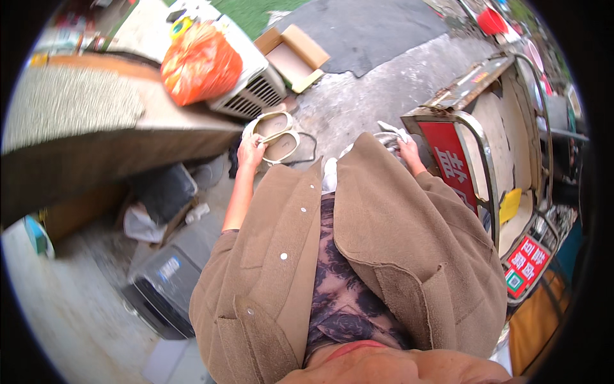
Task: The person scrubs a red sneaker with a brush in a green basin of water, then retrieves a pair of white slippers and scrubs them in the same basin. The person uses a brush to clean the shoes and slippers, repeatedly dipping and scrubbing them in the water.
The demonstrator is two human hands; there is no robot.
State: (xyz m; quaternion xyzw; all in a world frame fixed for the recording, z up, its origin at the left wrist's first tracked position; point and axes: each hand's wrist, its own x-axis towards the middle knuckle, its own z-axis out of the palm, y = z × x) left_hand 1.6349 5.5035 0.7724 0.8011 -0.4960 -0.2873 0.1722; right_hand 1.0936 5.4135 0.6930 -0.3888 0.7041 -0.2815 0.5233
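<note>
Brown fabric coat (409,237) is worn, nearest the camera. A whitish item (396,132), kind not determinable, is grasped in the right hand (408,152). A pair of cream shoes (276,135) is gripped by the rim in the left hand (251,152), near the closest edge of a white slatted unit (261,95). Step in hand judged to be holding both loads; for a next move, steady grips would be called for. Orange bag (201,64) is set on the unit's top; past its right edge, an open cardboard box (293,62) is noted, then a dark mat (371,35).
</note>
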